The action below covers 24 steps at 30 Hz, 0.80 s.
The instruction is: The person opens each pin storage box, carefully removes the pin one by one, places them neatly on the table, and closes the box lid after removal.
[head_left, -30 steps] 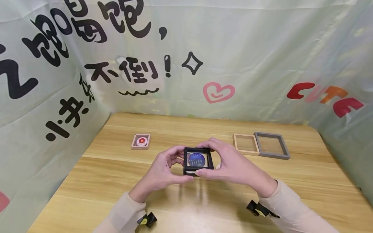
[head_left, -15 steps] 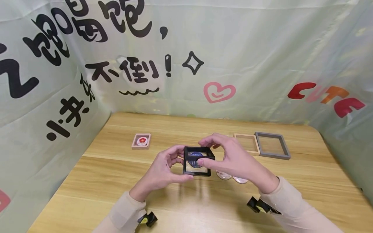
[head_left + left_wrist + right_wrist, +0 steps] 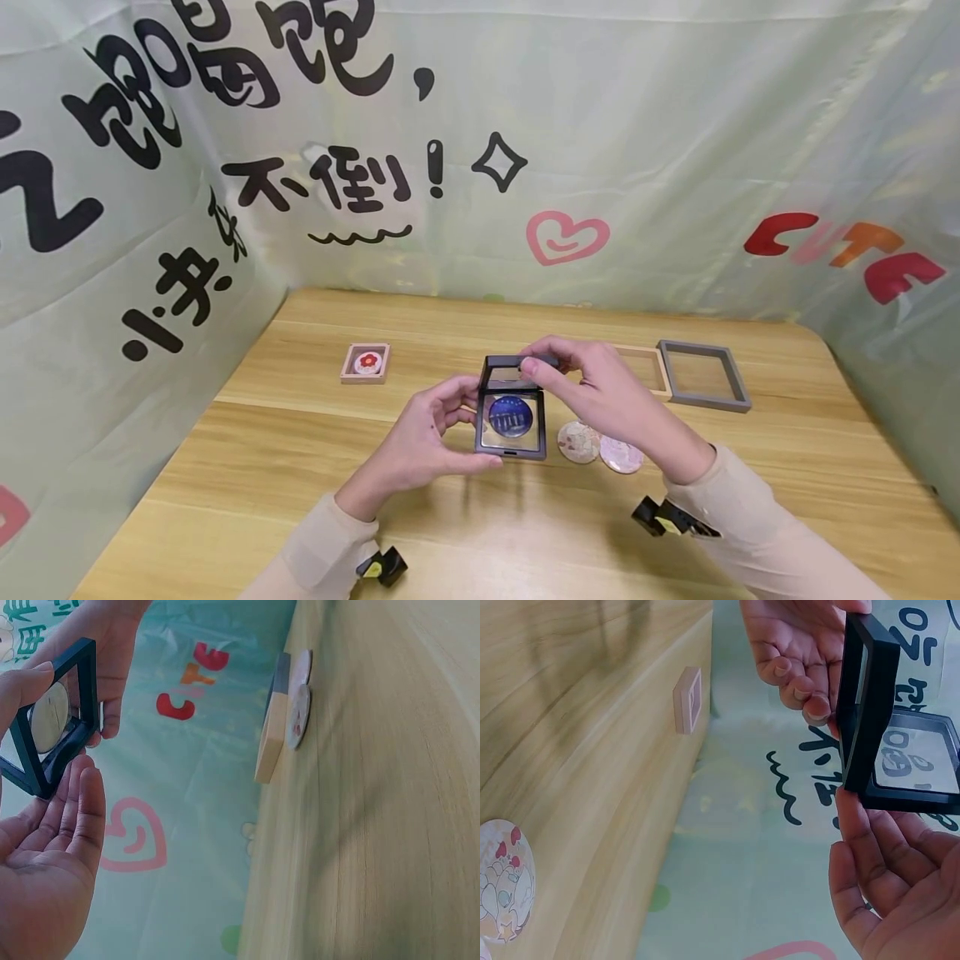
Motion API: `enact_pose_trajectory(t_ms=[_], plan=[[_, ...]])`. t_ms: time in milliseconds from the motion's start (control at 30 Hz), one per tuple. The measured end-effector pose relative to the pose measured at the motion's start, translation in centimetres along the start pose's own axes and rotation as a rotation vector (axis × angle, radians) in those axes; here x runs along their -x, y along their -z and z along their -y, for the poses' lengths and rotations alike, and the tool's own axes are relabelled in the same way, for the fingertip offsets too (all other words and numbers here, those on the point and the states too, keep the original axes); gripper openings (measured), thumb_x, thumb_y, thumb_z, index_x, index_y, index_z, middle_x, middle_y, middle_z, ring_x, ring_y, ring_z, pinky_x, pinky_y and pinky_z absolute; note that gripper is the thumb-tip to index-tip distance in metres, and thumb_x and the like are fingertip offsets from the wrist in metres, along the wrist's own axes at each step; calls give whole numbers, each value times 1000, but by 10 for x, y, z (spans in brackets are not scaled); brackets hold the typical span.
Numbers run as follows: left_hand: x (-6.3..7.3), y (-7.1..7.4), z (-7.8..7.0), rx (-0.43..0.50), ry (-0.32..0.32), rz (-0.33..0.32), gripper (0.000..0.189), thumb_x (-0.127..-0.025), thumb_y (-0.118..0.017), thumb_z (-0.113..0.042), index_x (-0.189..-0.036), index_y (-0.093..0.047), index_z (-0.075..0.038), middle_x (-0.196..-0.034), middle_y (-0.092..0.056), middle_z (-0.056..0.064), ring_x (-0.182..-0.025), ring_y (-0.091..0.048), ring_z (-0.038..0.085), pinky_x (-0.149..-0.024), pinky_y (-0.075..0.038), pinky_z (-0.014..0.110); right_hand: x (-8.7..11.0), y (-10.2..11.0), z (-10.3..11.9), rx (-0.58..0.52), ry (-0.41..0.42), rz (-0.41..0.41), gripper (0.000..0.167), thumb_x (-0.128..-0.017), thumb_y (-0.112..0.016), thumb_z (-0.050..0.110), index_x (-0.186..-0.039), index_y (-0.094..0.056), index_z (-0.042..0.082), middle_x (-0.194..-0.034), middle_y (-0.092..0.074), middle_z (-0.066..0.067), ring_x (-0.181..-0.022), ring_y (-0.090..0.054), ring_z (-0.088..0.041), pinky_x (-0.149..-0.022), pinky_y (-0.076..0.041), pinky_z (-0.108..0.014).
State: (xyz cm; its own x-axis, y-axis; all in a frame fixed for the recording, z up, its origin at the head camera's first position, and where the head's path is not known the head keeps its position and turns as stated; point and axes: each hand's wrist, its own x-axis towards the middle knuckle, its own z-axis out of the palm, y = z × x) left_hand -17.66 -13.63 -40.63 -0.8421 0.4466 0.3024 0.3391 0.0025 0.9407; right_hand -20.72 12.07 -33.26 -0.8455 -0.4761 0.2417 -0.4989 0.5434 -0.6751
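Observation:
A black square display case (image 3: 525, 455) is held above the table, its two halves hinged apart. Inside the lower half lies a round blue badge (image 3: 511, 417) against clear film. My left hand (image 3: 423, 429) grips the lower half from the left, thumb at the near edge and fingers behind. With thumb and fingers, my right hand (image 3: 611, 396) pinches the raised lid (image 3: 504, 375) at its right side. In the right wrist view the case (image 3: 870, 712) is unfolded at an angle. The left wrist view shows the badge (image 3: 49, 717) pale, from its back.
Two round badges (image 3: 578, 442) lie on the wooden table (image 3: 300, 483), under the right forearm's left side. Behind the right hand are an orange frame (image 3: 666, 375), partly hidden, and a grey frame (image 3: 738, 375). A pink frame (image 3: 365, 379) with a flower badge stands at left. Fabric walls enclose the table.
The case was closed over the badge a second ago; its lid has swung up and back with my right hand. The left hand has stayed nearly still. Both loose badges have come into view.

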Motion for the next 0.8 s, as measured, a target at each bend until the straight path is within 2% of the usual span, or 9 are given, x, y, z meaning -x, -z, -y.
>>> enact_pose_trajectory(t_ms=[200,500,633,800], plan=[[0,-1,1,0,20,1,76,-73,-93,4,-141,-60,0,-126,-69,17,-114,-69,14,-102,-60,28,-3,-1,0,1,-25,-15,32,-111,-56,37,-118,-78,15,-99,-83,5,-97,-77,-14,-82,-58,-36],[0,-1,1,-32,14,-44,75,-72,-94,0,-140,-62,-2,-124,-70,15,-112,-68,17,-100,-61,29,-3,-4,0,5,-81,-40,39,-110,-56,48,-109,-85,22,-105,-84,8,-103,-78,-16,-91,-59,-43],[0,-2,1,-50,17,-63,76,-72,-95,-1,-141,-62,-3,-124,-71,14,-111,-69,17,-100,-62,30,-3,-6,2,12,-86,-66,39,-109,-58,49,-109,-86,22,-105,-84,6,-103,-78,-16,-91,-60,-45],[0,-3,1,-70,13,-81,76,-72,-96,-2,-140,-62,-4,-122,-72,13,-109,-71,17,-99,-63,34,-2,-8,2,12,-93,-97,39,-108,-61,49,-105,-87,20,-103,-84,6,-98,-78,-14,-87,-59,-41]])
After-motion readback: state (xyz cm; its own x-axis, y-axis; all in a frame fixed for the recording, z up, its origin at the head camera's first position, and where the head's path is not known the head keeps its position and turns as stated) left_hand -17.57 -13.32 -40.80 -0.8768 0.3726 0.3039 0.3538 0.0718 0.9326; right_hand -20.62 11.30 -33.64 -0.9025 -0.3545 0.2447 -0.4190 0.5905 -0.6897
